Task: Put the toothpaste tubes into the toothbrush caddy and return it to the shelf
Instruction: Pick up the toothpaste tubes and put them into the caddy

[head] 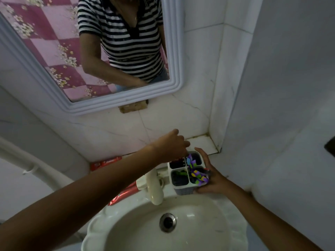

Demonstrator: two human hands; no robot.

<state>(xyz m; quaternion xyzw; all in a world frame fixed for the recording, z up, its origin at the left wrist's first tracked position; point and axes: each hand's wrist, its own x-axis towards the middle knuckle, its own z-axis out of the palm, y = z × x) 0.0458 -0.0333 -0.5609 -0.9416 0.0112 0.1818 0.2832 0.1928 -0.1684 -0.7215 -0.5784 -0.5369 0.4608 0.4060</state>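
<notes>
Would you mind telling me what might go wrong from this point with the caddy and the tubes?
1. The caddy sits by the sink rim, steadied only by the right hand; a nudge from the left hand reaching over it might tip it into the basin.
2. Two red tubes lie behind the left forearm and the tap; the arm could sweep one off.
3. The compartments look crowded, so a tube may not seat properly.

A white-framed mirror [112, 98] hangs on the far tiled wall [199, 69] (a striped shirt reflected in it). Near, a cream faucet [154, 189] overhangs the sink [226, 223] and its drain [167, 222].
</notes>
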